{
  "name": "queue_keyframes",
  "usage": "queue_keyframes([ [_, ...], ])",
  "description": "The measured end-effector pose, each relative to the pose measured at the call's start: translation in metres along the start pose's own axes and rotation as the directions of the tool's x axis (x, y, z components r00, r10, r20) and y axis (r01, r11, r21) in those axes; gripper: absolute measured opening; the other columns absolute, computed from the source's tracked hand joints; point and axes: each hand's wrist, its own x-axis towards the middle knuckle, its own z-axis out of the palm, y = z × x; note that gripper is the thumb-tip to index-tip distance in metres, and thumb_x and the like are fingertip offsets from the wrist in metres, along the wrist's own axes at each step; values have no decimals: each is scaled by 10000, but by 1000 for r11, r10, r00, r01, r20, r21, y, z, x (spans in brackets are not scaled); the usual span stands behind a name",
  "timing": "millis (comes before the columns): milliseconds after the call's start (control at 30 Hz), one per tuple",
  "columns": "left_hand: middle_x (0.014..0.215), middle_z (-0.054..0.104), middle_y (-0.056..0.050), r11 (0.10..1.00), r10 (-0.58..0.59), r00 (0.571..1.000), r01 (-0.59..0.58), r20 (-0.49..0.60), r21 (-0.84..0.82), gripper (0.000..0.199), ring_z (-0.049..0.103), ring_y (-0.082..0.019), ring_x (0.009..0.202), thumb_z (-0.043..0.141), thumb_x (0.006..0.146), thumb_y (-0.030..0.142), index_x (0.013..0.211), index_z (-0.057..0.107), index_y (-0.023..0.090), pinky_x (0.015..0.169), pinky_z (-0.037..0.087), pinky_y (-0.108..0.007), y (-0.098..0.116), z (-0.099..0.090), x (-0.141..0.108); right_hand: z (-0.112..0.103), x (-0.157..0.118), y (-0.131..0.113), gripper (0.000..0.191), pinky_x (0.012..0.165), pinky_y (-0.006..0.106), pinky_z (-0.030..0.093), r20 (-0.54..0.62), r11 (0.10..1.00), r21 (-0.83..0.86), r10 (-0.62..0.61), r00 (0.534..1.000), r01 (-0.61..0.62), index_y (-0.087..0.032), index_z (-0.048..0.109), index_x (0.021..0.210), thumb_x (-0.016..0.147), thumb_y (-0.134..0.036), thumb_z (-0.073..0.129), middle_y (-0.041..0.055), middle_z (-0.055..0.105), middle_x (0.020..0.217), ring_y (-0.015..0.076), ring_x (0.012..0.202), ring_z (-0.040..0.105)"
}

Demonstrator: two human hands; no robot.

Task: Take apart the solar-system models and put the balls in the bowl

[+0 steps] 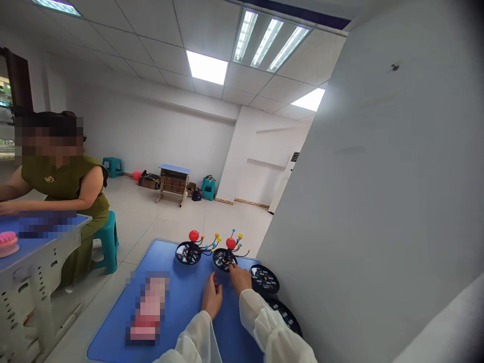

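Observation:
Two solar system models stand at the far side of the blue table point(177, 302). Each has a round black base, a red ball in the middle and small coloured balls on bent wires. My right hand point(241, 279) pinches the near rim of the right-hand solar system model point(223, 260). Just left of it, my left hand point(212, 297) hovers with fingers apart and nothing in them. The left-hand solar system model point(188, 252) stands a little beyond both hands. Beside my right wrist lies a round black base point(265, 279) without balls, and another round base point(285, 315) is partly covered by my sleeve.
A blurred pink and red object point(149, 310) lies on the table's left part. The grey wall point(359, 201) rises close along the right. At another blue table point(81, 220) on the left, a person point(60, 176) sits on a teal stool point(109, 242).

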Motion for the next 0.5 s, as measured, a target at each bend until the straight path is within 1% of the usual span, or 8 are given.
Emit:
queue_keyframes([
  [100, 1265, 601, -138, 1000, 21, 1000, -21, 13, 4, 498, 632, -180, 1071, 461, 818, 118, 1317, 476, 119, 977, 478, -285, -5, -14, -11, -5, -14, -4, 311, 812, 349, 489, -6, 999, -34, -34, 999, 34, -177, 687, 1037, 897, -26, 454, 152, 727, 1052, 252, 951, 717],
  [167, 1310, 572, -141, 999, 46, 998, -46, 37, 5, 516, 595, -203, 1157, 491, 803, 139, 1319, 482, 138, 1035, 448, -322, -10, -23, -25, -7, -28, -7, 289, 790, 332, 492, -5, 997, -41, -65, 998, 64, -186, 698, 996, 906, -47, 461, 136, 732, 1052, 239, 921, 725],
  [233, 1391, 511, -145, 997, 78, 995, -78, 55, 9, 536, 510, -228, 1286, 503, 797, 159, 1332, 478, 155, 1102, 394, -360, -17, -33, -43, -7, -45, -13, 277, 770, 309, 492, -6, 995, -34, -97, 995, 96, -208, 703, 977, 911, -67, 474, 108, 738, 1063, 221, 899, 729],
  [300, 1475, 428, -146, 991, 130, 990, -131, 52, 21, 546, 418, -242, 1377, 491, 810, 175, 1356, 462, 166, 1149, 342, -390, -24, -43, -63, -6, -65, -22, 266, 759, 293, 490, -8, 992, -18, -124, 992, 124, -236, 698, 986, 910, -84, 493, 75, 746, 1063, 207, 890, 730],
  [400, 1551, 330, -135, 976, 209, 978, -210, 26, 57, 567, 342, -252, 1431, 446, 849, 180, 1414, 401, 193, 1170, 315, -433, -35, -56, -90, -2, -97, -37, 251, 759, 284, 486, -16, 987, 22, -159, 987, 159, -268, 687, 999, 905, -102, 524, 36, 762, 1014, 198, 881, 732],
  [433, 1567, 306, -130, 973, 217, 976, -217, 18, 75, 598, 317, -257, 1445, 446, 845, 167, 1437, 368, 205, 1172, 308, -448, -37, -60, -97, 1, -108, -42, 245, 760, 282, 484, -40, 983, 50, -173, 984, 175, -275, 683, 999, 903, -107, 533, 27, 765, 1000, 195, 876, 733],
  [500, 1597, 252, -123, 972, 204, 979, -203, 6, 119, 728, 255, -276, 1472, 493, 798, 131, 1486, 275, 226, 1177, 290, -476, -41, -67, -108, 7, -129, -51, 232, 756, 279, 478, -120, 970, 122, -193, 974, 208, -281, 675, 988, 898, -112, 545, 17, 768, 995, 190, 864, 733],
])
